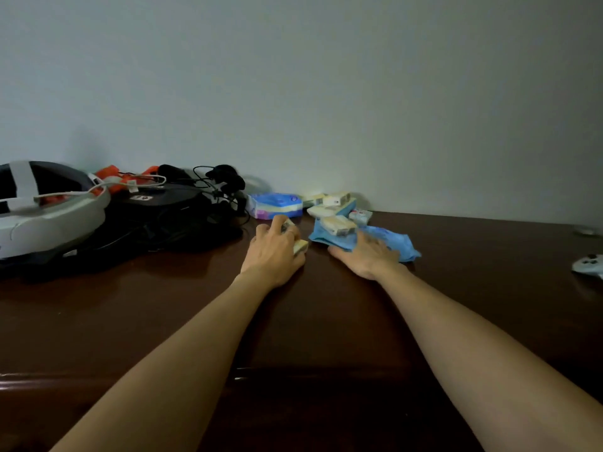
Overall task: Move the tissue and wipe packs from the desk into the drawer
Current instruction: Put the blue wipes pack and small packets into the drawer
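Tissue packs, small cream plastic-wrapped ones (337, 225), are being gathered: left hand (275, 252) grips one, right hand (368, 256) lies flat-fingered on the blue wipe pack (396, 241); next, curl and lift toward the unseen drawer.

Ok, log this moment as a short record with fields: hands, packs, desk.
left hand: grips small cream tissue packs
right hand: fingers on the blue wipe pack, grip unclear
pile: more small packs stacked on the blue pack's far end
other pack: blue-purple pack by the wall
desk: dark wood
drawer: not in view
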`<state>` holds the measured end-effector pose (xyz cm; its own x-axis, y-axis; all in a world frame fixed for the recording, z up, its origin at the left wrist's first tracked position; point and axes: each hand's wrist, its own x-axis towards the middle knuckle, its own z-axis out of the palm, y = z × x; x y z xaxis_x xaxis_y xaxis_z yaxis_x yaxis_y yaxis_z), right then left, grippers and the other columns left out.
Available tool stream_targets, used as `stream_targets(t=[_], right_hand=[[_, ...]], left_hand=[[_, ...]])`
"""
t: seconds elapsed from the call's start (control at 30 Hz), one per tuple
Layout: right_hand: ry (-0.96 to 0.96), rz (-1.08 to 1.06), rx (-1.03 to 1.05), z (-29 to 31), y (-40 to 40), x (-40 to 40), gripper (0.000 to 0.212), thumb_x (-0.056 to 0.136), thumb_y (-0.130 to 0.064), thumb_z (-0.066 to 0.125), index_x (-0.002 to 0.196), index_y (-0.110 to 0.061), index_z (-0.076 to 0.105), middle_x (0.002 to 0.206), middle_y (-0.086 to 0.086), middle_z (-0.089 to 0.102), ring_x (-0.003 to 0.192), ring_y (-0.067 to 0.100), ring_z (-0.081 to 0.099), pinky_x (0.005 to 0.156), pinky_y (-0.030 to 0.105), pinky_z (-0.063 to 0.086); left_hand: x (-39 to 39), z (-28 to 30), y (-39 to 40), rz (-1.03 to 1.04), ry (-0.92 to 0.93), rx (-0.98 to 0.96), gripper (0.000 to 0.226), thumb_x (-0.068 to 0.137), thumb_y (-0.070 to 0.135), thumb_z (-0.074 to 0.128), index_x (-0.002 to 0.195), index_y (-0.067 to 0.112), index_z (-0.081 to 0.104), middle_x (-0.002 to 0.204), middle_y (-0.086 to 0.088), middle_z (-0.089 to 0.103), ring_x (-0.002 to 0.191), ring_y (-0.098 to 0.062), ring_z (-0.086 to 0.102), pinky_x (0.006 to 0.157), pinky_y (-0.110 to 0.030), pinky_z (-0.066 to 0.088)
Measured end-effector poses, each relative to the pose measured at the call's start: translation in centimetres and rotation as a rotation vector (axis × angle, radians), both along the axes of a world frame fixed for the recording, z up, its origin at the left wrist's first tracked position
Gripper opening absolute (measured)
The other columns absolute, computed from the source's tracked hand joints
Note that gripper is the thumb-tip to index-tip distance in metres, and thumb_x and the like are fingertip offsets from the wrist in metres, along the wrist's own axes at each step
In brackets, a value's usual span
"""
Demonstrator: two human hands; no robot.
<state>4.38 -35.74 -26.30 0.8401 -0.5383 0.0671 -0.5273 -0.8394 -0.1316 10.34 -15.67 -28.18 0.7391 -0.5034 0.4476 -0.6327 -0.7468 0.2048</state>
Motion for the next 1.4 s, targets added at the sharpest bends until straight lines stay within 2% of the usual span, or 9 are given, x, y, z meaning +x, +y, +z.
stream_targets(t=[0.1,0.27,0.43,0.6,0.9,1.0,1.13,1.27,1.4], right_hand=[[-0.003,0.063,-0.179,-0.3,-0.9,0.4,0.087,0.088,-0.083,0.03,0.142,-0.018,0.049,0.141,0.011,0.056,0.125,0.031,0.055,0.092,0.044,0.049],[-0.243,0.287,-0.434,-0.3,0.9,-4.6,0.047,0.103,-0.06,0.036,0.107,-0.02,0.062,0.104,0.005,0.068,0.096,0.026,0.065,0.065,0.036,0.038],[-0.395,0.294,-0.323,0.4,3.8,-11.6,0.039,0.106,-0.052,0.032,0.094,-0.022,0.054,0.082,0.003,0.065,0.081,0.03,0.067,0.06,0.036,0.034],[-0.815,0.093,0.11,2.4,9.0,-16.7,0.045,0.105,-0.055,0.033,0.089,-0.019,0.055,0.084,0.011,0.069,0.083,0.037,0.065,0.064,0.038,0.037],[-1.055,0.287,0.35,0.2,14.2,-25.1,0.038,0.1,-0.058,0.042,0.068,-0.036,0.045,0.056,-0.013,0.054,0.051,0.004,0.05,0.051,0.024,0.032],[-0.937,0.403,0.506,-2.2,15.2,-26.5,0.041,0.096,-0.061,0.044,0.061,-0.039,0.045,0.054,-0.017,0.052,0.047,0.003,0.046,0.044,0.019,0.029],[-0.501,0.421,0.641,-9.4,14.8,-27.8,0.052,0.098,-0.059,0.048,0.062,-0.024,0.037,0.049,-0.008,0.038,0.043,0.008,0.04,0.048,0.03,0.028],[-0.221,0.345,0.709,-17.2,15.4,-29.2,0.059,0.096,-0.068,0.045,0.075,-0.013,0.054,0.063,-0.003,0.062,0.058,0.021,0.065,0.055,0.039,0.047],[-0.011,0.288,0.851,-22.7,15.3,-30.0,0.077,0.067,-0.087,0.062,0.125,-0.036,0.056,0.112,-0.01,0.07,0.097,0.012,0.071,0.084,0.044,0.061]], left_hand=[[0.3,0.0,0.0,0.001,0.023,-0.006,0.046,0.094,0.046,0.057,0.136,0.028,0.05,0.141,-0.002,0.03,0.12,-0.035,0.039,0.085,-0.046,0.051],[-2.8,0.6,1.1,0.051,-0.073,-0.011,0.04,0.096,0.035,0.058,0.132,0.02,0.055,0.14,-0.007,0.035,0.115,-0.034,0.045,0.074,-0.038,0.052],[-9.7,1.5,4.3,0.039,-0.115,-0.065,0.04,0.096,0.029,0.057,0.132,0.013,0.054,0.136,-0.01,0.039,0.111,-0.033,0.048,0.073,-0.039,0.053],[-17.6,1.6,8.7,0.003,-0.117,-0.277,0.028,0.099,0.027,0.055,0.122,0.013,0.058,0.135,-0.01,0.043,0.11,-0.033,0.053,0.078,-0.046,0.052],[-26.2,0.1,14.5,-0.073,0.228,-0.95,0.018,0.095,0.026,0.065,0.109,0.038,0.066,0.122,0.016,0.048,0.104,0.01,0.053,0.075,-0.002,0.041],[-27.5,-1.9,16.5,-0.215,0.355,-0.813,0.045,0.094,0.031,0.068,0.135,0.044,0.054,0.119,0.019,0.052,0.1,0.014,0.053,0.085,-0.005,0.041],[-29.8,-9.3,19.6,-0.427,0.885,-0.803,0.013,0.091,0.032,0.068,0.103,0.035,0.073,0.103,0.004,0.074,0.092,-0.011,0.07,0.078,-0.03,0.058],[-31.8,-17.4,20.0,-0.241,1.171,-0.825,0.017,0.092,0.03,0.068,0.09,0.014,0.072,0.091,-0.009,0.075,0.08,-0.019,0.072,0.067,-0.029,0.057],[-32.1,-23.0,19.1,0.029,1.213,-0.847,0.033,0.095,0.027,0.067,0.106,-0.004,0.067,0.099,-0.023,0.073,0.082,-0.026,0.069,0.072,-0.043,0.059]])
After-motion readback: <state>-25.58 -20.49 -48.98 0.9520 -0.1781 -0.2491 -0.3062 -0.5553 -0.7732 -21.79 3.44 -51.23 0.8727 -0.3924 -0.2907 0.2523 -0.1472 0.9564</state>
